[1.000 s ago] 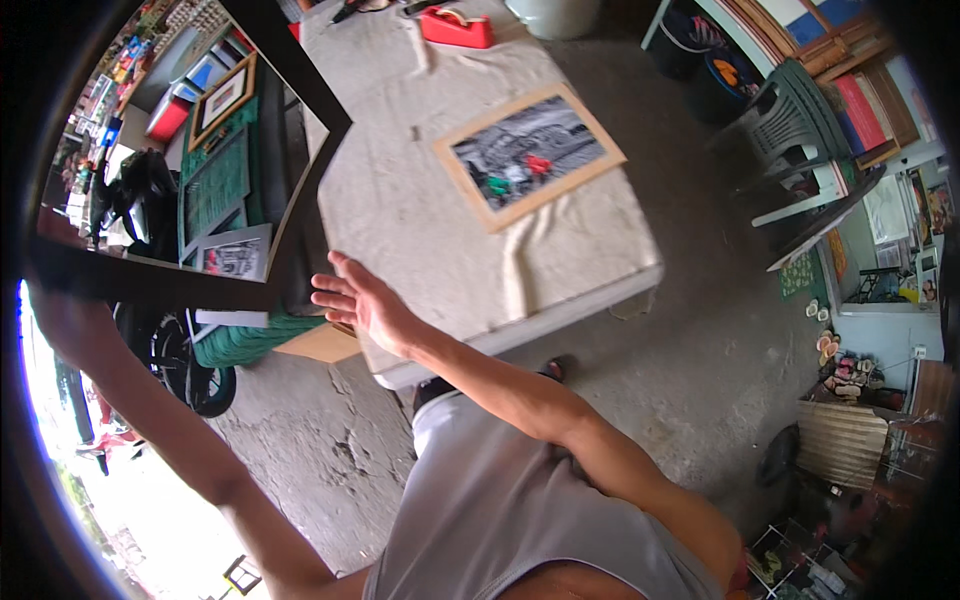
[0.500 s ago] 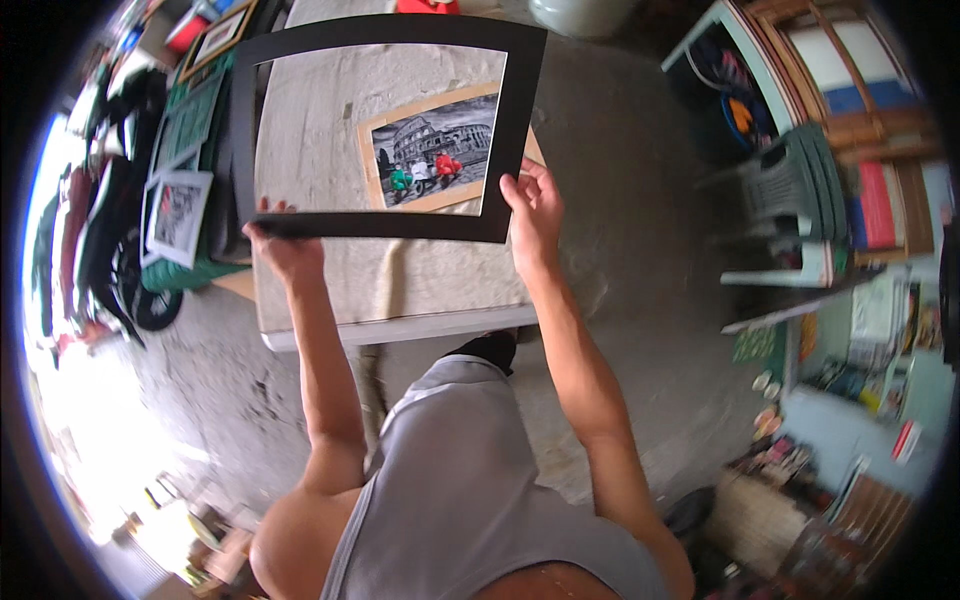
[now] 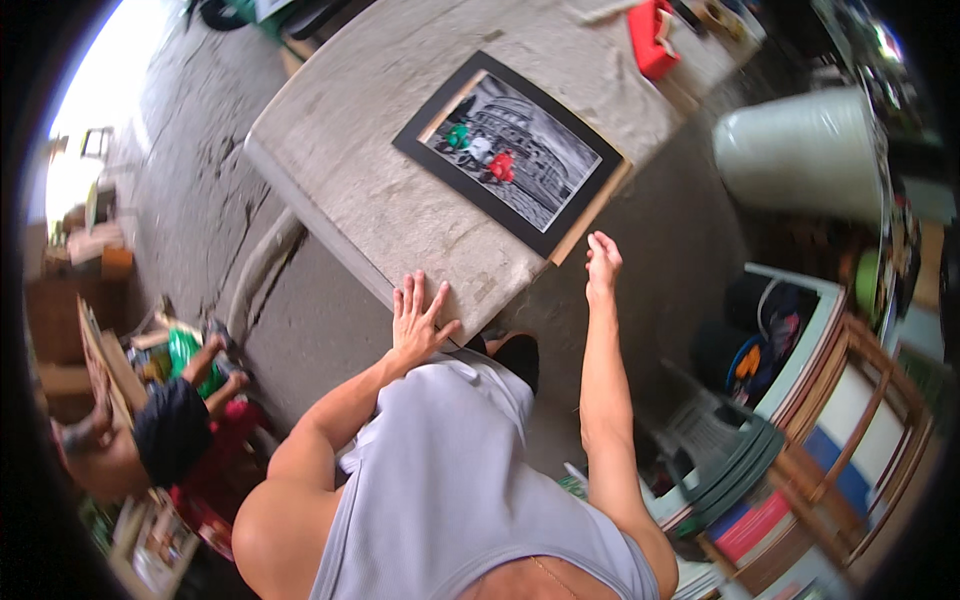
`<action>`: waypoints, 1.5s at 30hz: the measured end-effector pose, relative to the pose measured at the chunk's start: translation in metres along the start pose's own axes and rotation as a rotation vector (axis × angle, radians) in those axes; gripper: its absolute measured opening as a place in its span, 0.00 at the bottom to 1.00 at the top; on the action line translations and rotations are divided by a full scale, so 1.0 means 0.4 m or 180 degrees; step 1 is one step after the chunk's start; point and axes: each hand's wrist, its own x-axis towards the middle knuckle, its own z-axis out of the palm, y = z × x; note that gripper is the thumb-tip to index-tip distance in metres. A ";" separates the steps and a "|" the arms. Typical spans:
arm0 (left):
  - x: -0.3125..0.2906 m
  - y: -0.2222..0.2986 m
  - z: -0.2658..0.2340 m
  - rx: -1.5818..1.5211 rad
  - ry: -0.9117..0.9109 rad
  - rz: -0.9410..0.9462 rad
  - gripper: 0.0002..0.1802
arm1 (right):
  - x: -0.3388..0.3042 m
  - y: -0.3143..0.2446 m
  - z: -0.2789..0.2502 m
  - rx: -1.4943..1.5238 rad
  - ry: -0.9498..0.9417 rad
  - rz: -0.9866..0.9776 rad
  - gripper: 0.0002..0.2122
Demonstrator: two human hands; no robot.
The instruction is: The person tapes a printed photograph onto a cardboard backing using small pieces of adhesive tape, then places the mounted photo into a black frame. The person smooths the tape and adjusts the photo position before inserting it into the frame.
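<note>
A black picture mat (image 3: 428, 158) lies on the table, framing a print (image 3: 525, 145) of an old arched building in grey with green, white and red scooters. The print's brown backing (image 3: 590, 215) shows past the mat along its right side. My left hand (image 3: 418, 318) rests open on the table's near edge, fingers spread, holding nothing. Just off the table's right edge, close to the backing but apart from it, my right hand (image 3: 603, 265) hangs in the air. Its fingers are curled together, with nothing visible in them.
The table (image 3: 340, 150) has a pale, worn top. A red holder (image 3: 653, 40) sits at its far right end. To the right are a large whitish drum (image 3: 800, 155), stacked green plastic chairs (image 3: 730, 460) and wooden frames (image 3: 850, 440). Another person (image 3: 150, 430) is at the lower left.
The black mat has come down from my raised hands onto the print. Both hands have let go of it; the left has moved to the table's near edge. The view has turned right.
</note>
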 end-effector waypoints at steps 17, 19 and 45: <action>0.196 0.538 0.086 -0.2274 0.1428 -0.3171 0.28 | 0.343 -0.259 -0.064 -0.1675 -0.1262 -0.2011 0.19; 0.301 0.604 0.103 -0.2571 0.1490 -0.3360 0.31 | 0.407 -0.300 -0.027 -0.1912 -0.1588 -0.2700 0.20; 0.399 0.665 0.221 -0.2504 0.2282 -0.3818 0.33 | 0.588 -0.386 0.012 -0.2554 -0.3441 -0.3205 0.30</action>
